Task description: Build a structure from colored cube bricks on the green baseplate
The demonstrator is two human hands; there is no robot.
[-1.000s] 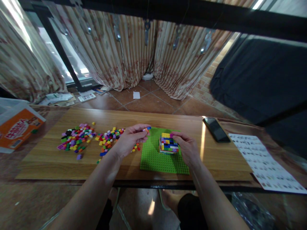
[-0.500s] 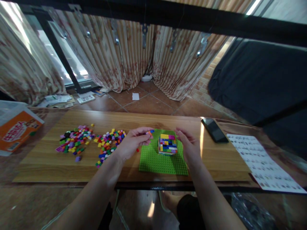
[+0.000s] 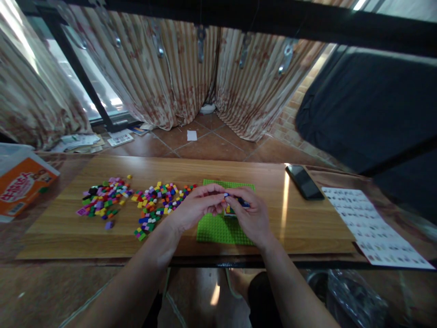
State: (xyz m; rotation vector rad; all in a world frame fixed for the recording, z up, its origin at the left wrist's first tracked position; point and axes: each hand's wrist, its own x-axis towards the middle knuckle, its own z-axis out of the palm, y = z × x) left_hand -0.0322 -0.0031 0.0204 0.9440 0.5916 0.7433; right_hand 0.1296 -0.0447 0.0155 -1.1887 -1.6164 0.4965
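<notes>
My left hand [image 3: 201, 200] is closed in a pinch on small toy bricks [image 3: 226, 195]; a bit of blue and orange shows between the fingertips. The thumb and fingers of my right hand [image 3: 251, 213] meet the left at the same bricks, closed on them from the other side. Both hands are over a green studded baseplate [image 3: 218, 233]. A block built of multicoloured bricks [image 3: 229, 212] stands on the plate, mostly hidden under my right hand.
Two heaps of loose bricks, a left heap [image 3: 105, 198] and a nearer heap [image 3: 153, 205], lie on the wooden board [image 3: 85, 241]. A phone [image 3: 304, 182] and a printed sheet [image 3: 377, 225] are at right. An orange-labelled plastic box [image 3: 25, 182] stands far left.
My hands have come together above the built block, the left moving right and the right moving left. The right fingers now meet the bricks held by the left, covering much of the block.
</notes>
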